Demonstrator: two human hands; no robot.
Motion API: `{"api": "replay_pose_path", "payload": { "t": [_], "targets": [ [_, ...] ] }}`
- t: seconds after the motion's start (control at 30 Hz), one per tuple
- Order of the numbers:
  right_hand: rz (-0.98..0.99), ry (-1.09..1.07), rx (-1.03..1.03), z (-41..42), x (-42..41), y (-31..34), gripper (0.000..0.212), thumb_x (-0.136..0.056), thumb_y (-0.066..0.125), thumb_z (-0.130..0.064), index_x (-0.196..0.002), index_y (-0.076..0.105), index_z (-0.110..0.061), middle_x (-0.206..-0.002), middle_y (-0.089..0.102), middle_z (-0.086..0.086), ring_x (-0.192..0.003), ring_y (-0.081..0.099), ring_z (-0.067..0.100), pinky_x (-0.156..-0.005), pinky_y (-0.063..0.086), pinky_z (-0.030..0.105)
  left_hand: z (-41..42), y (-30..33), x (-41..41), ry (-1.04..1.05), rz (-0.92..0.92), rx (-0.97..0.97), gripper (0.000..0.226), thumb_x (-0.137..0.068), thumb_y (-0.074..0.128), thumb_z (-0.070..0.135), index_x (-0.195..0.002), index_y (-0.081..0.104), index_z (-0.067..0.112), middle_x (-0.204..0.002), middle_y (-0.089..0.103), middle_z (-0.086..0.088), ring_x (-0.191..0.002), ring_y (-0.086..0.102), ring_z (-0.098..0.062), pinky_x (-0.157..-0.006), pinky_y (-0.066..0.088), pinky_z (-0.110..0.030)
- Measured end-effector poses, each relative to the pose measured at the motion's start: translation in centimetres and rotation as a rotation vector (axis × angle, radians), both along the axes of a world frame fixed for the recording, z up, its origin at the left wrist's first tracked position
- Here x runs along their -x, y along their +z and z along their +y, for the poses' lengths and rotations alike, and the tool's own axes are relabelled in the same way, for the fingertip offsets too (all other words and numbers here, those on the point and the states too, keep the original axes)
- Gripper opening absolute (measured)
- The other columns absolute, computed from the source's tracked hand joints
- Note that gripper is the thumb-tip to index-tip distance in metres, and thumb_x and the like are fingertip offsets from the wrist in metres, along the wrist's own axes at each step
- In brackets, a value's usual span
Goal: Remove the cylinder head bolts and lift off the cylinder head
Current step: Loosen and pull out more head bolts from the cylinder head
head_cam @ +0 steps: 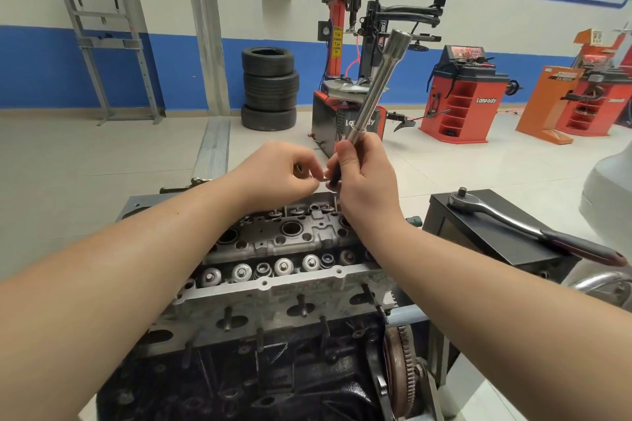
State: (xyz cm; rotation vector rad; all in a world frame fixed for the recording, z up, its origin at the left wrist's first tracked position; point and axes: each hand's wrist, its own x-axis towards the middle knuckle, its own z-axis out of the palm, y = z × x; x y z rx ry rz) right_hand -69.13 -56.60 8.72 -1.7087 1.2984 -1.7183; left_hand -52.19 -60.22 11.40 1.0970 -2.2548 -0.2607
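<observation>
Two hands up over the cylinder head point(273, 243), which sits on the engine block right below me. My left hand point(284, 174) has its fingers curled, pinching something small I honestly can't make out. My right hand point(359, 181) is wrapped around a long extension bar point(379, 79), socket end pointing up. The ratchet point(513, 225) lies on a black box point(496, 239), handle tip cut off.

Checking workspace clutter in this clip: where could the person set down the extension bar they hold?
Bare patch: the black box top, left of and nearer than the ratchet lying on it. Crowded: the cylinder head under both hands is packed with valve gear, bolts and studs. The right hand holds the extension bar; the left hand pinches near its base.
</observation>
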Motion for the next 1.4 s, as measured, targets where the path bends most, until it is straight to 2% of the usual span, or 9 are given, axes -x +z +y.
{"api": "replay_pose_path", "payload": {
  "t": [0.17, 0.33, 0.43, 0.67, 0.77, 1.0, 1.2, 1.33, 1.4],
  "targets": [
    [0.037, -0.032, 0.01, -0.3, 0.0, -0.2, 0.017, -0.11, 0.049, -0.033, -0.095, 0.052, -0.025, -0.078, 0.07, -0.001, -0.071, 0.065, 0.015, -0.062, 0.049, 0.024, 0.3, -0.1, 0.3, -0.211, -0.271, -0.103, 0.046, -0.081, 0.064, 0.007, -0.115, 0.078, 0.035, -0.092, 0.058, 0.036, -0.089, 0.055, 0.012, -0.073, 0.037, -0.003],
    [0.08, -0.025, -0.031, -0.2, -0.2, -0.2, 0.016, -0.109, 0.05, -0.035, -0.1, 0.054, -0.022, -0.079, 0.069, -0.001, -0.074, 0.066, 0.019, -0.068, 0.055, 0.041, -0.2, 0.3, 0.3, -0.18, -0.384, -0.168, 0.042, -0.081, 0.062, 0.018, -0.114, 0.076, 0.041, -0.096, 0.058, 0.02, -0.09, 0.056, 0.003, -0.081, 0.044, -0.02],
    [0.083, -0.029, -0.035, -0.1, -0.2, -0.1, 0.016, -0.109, 0.05, -0.035, -0.101, 0.055, -0.022, -0.079, 0.069, -0.001, -0.074, 0.066, 0.02, -0.07, 0.057, 0.047, -0.7, 0.5, -0.5, -0.174, -0.415, -0.164, 0.033, -0.09, 0.072, 0.023, -0.11, 0.074, 0.05, -0.098, 0.06, 0.019, -0.093, 0.054, 0.009, -0.078, 0.039, -0.012],
    [0.08, -0.019, -0.063, 0.1, -0.2, 0.0, 0.016, -0.109, 0.05, -0.037, -0.101, 0.055, -0.023, -0.08, 0.068, -0.001, -0.076, 0.067, 0.022, -0.074, 0.057, 0.054, -1.7, 0.0, -0.9, -0.118, -0.446, -0.116, 0.023, -0.09, 0.079, 0.036, -0.111, 0.077, 0.044, -0.094, 0.058, 0.022, -0.092, 0.05, 0.018, -0.07, 0.034, -0.006],
    [0.097, -0.014, -0.072, 0.2, -0.3, 0.1, 0.017, -0.109, 0.049, -0.037, -0.101, 0.055, -0.023, -0.082, 0.068, -0.001, -0.079, 0.067, 0.025, -0.075, 0.057, 0.055, -1.8, -0.1, -0.9, -0.121, -0.42, -0.11, 0.022, -0.089, 0.08, 0.035, -0.109, 0.078, 0.043, -0.09, 0.059, 0.021, -0.091, 0.049, 0.02, -0.069, 0.034, -0.001],
    [0.094, -0.004, -0.086, 0.5, -0.4, 0.3, 0.018, -0.109, 0.049, -0.037, -0.103, 0.054, -0.021, -0.086, 0.068, 0.003, -0.084, 0.067, 0.031, -0.076, 0.057, 0.058, -1.6, -0.2, -1.4, -0.098, -0.28, -0.221, 0.022, -0.086, 0.084, 0.04, -0.106, 0.077, 0.044, -0.093, 0.065, 0.023, -0.088, 0.057, 0.015, -0.075, 0.04, -0.012],
    [0.096, -0.026, -0.081, 0.6, -0.4, 0.4, 0.018, -0.11, 0.049, -0.037, -0.103, 0.055, -0.022, -0.084, 0.069, 0.0, -0.081, 0.067, 0.025, -0.077, 0.057, 0.056, -1.1, 0.3, -2.1, -0.098, -0.162, -0.275, 0.021, -0.087, 0.083, 0.042, -0.107, 0.077, 0.044, -0.095, 0.07, 0.008, -0.09, 0.064, -0.009, -0.087, 0.053, -0.027],
    [0.081, -0.035, -0.087, 0.6, -0.3, 0.4, 0.016, -0.109, 0.049, -0.037, -0.103, 0.054, -0.023, -0.086, 0.069, 0.0, -0.082, 0.066, 0.026, -0.079, 0.055, 0.055, -1.0, 1.1, -2.4, -0.132, -0.026, -0.254, 0.017, -0.092, 0.079, 0.039, -0.107, 0.077, 0.044, -0.091, 0.07, 0.011, -0.073, 0.059, 0.001, -0.067, 0.045, -0.01],
    [0.068, -0.031, -0.094, 0.6, -0.3, 0.4, 0.016, -0.109, 0.049, -0.038, -0.104, 0.055, -0.023, -0.087, 0.069, 0.0, -0.083, 0.066, 0.027, -0.078, 0.055, 0.056, -1.1, 1.5, -2.6, -0.108, 0.106, -0.254, 0.014, -0.093, 0.077, 0.04, -0.107, 0.077, 0.044, -0.095, 0.072, 0.014, -0.069, 0.059, 0.003, -0.063, 0.046, -0.011]
  ]
}}
